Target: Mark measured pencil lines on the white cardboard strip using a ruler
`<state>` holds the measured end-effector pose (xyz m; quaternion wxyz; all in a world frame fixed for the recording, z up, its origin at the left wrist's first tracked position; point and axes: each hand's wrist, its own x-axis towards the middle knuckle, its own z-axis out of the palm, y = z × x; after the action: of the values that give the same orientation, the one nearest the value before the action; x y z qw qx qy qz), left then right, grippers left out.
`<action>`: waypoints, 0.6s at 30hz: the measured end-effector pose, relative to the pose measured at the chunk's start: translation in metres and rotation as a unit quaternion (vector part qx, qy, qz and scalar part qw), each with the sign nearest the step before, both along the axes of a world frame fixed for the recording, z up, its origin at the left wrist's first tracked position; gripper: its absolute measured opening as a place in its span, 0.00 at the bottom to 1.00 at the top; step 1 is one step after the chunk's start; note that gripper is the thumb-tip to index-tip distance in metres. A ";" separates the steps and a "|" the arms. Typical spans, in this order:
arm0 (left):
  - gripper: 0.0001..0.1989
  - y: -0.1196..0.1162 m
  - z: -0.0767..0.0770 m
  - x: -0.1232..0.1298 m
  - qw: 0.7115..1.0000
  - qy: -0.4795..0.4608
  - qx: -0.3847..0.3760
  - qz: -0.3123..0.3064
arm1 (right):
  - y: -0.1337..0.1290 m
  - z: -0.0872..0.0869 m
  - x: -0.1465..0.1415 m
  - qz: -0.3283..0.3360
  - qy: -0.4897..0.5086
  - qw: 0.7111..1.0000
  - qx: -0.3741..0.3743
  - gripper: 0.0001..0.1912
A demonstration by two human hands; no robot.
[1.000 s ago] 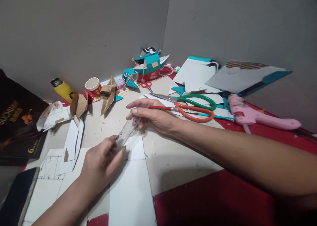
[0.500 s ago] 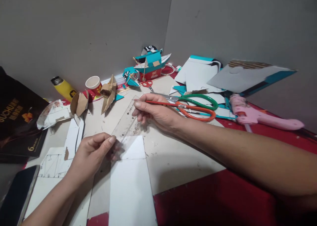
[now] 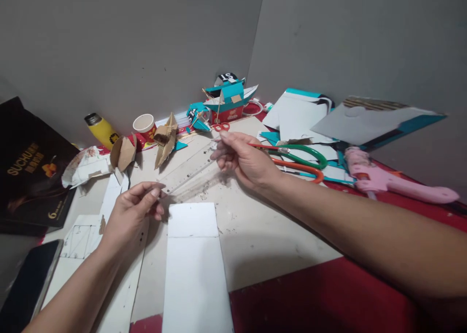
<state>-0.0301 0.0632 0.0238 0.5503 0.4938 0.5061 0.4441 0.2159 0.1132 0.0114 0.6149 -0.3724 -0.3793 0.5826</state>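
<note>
A clear plastic ruler (image 3: 191, 170) is stretched between my two hands, above the far end of a white card strip (image 3: 193, 274) with a pencil line across it. My left hand (image 3: 136, 209) pinches the ruler's near end between thumb and fingers. My right hand (image 3: 248, 160) grips its far end, and a slim red pencil (image 3: 260, 146) sticks out behind the same hand. Just beyond my right wrist lie scissors with green and orange handles (image 3: 308, 155); their blades are mostly hidden by the hand.
A pink glue gun (image 3: 386, 177) and white card pieces (image 3: 302, 116) lie right. Card boats (image 3: 231, 94), a paper cup (image 3: 144, 124) and a yellow bottle (image 3: 101, 131) stand at the back. A phone (image 3: 31, 279) and black box (image 3: 32, 167) are left.
Both hands have lifted the ruler away from the card strip, and it now lies at a flatter slant. My right hand has shifted right. The view has tilted slightly.
</note>
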 end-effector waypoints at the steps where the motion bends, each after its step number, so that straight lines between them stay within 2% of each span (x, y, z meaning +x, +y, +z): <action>1: 0.14 0.000 0.000 0.000 1.000 -0.002 0.000 -0.003 | 0.000 0.000 0.000 -0.003 0.004 1.000 -0.001 0.19; 12: 0.13 0.001 -0.009 -0.004 0.999 -0.023 -0.022 -0.036 | 0.001 -0.002 0.000 0.018 0.004 1.000 -0.007 0.17; 18: 0.18 -0.001 -0.008 0.000 0.996 -0.035 -0.053 -0.068 | 0.002 -0.003 0.000 0.009 0.004 1.000 -0.020 0.16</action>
<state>-0.0298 0.0622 0.0157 0.6218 0.4813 0.4745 0.3958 0.2160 0.1149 0.0088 0.6037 -0.3786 -0.3686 0.5969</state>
